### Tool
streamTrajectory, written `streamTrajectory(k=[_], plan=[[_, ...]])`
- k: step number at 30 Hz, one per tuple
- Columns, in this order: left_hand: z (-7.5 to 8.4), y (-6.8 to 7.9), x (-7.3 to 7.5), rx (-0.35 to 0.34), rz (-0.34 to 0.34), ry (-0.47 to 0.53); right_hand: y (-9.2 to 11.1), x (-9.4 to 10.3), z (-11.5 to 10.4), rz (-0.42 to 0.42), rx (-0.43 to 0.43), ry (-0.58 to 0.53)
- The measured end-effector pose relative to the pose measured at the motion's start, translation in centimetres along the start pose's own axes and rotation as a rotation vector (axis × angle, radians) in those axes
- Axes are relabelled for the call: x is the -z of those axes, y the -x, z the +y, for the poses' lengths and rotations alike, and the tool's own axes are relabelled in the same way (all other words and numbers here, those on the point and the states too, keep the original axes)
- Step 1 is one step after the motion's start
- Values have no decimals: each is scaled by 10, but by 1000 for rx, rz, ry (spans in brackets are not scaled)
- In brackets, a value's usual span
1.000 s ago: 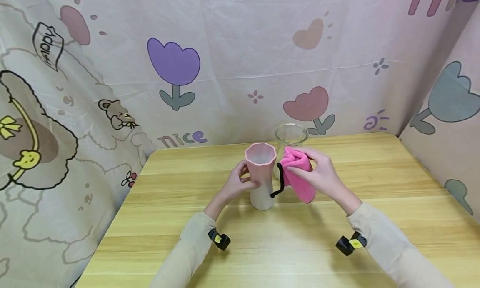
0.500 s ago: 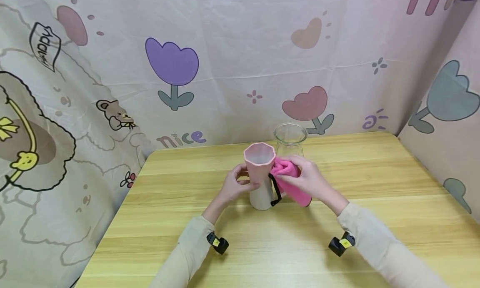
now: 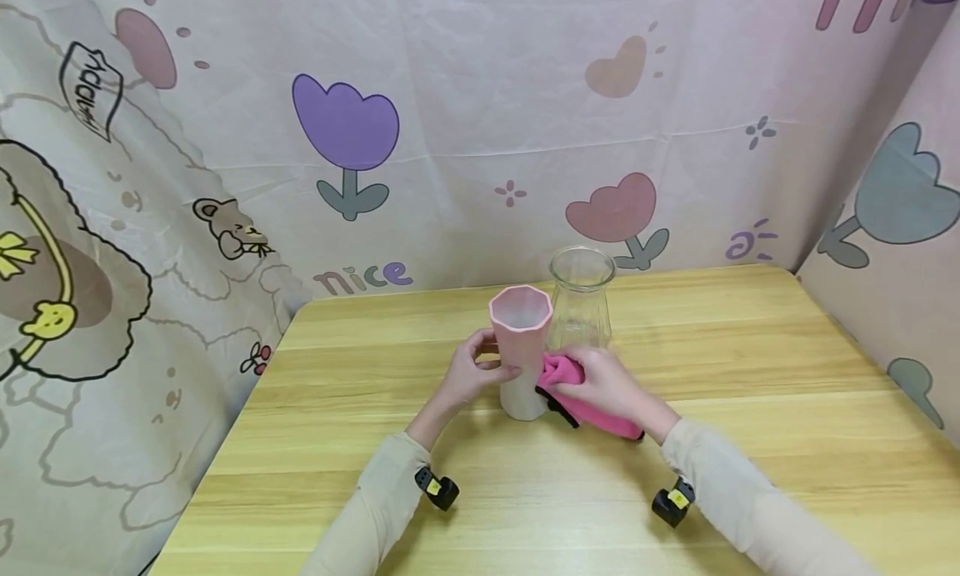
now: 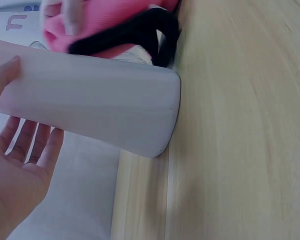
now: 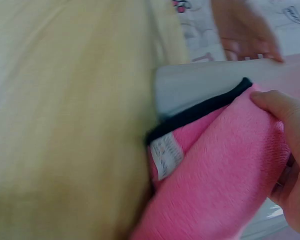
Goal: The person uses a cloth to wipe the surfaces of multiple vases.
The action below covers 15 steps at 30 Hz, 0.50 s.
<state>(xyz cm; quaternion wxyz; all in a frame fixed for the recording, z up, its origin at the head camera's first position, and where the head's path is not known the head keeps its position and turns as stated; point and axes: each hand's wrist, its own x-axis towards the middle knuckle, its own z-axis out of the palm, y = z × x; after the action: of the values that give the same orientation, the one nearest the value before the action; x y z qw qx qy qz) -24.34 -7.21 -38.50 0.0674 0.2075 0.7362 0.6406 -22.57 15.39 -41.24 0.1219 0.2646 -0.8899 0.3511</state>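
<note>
A tall vase (image 3: 522,351), pink at its faceted rim and fading to white at the base, stands upright on the wooden table. My left hand (image 3: 474,368) grips it from the left, thumb in front and fingers behind, as the left wrist view (image 4: 20,170) also shows. On the vase's right side, my right hand (image 3: 606,382) pinches a bunched pink cloth (image 5: 215,170) with black edging and a white label (image 5: 166,155). The bunched cloth is right at the vase's lower wall, and its loose end hangs down toward the tabletop.
A clear glass vase (image 3: 582,301) with a wide rim stands just behind and right of the pink one, its lower part hidden by my right hand. A printed curtain (image 3: 450,101) hangs behind the wooden table (image 3: 360,443) and at both sides.
My right hand has brought the cloth leftward to the pink vase and slid it down along the right side. The left hand and the vase have stayed in place.
</note>
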Motion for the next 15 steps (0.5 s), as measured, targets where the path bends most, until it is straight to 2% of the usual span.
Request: streamTrajectory(k=[4, 9, 15], plan=[[0, 1, 0, -11, 0, -7, 7, -10, 5, -65, -5, 41], [0, 1, -1, -16, -8, 2, 11, -16, 9, -93, 1, 73], [-1, 1, 0, -24, -6, 6, 6, -5, 5, -101, -61, -32]])
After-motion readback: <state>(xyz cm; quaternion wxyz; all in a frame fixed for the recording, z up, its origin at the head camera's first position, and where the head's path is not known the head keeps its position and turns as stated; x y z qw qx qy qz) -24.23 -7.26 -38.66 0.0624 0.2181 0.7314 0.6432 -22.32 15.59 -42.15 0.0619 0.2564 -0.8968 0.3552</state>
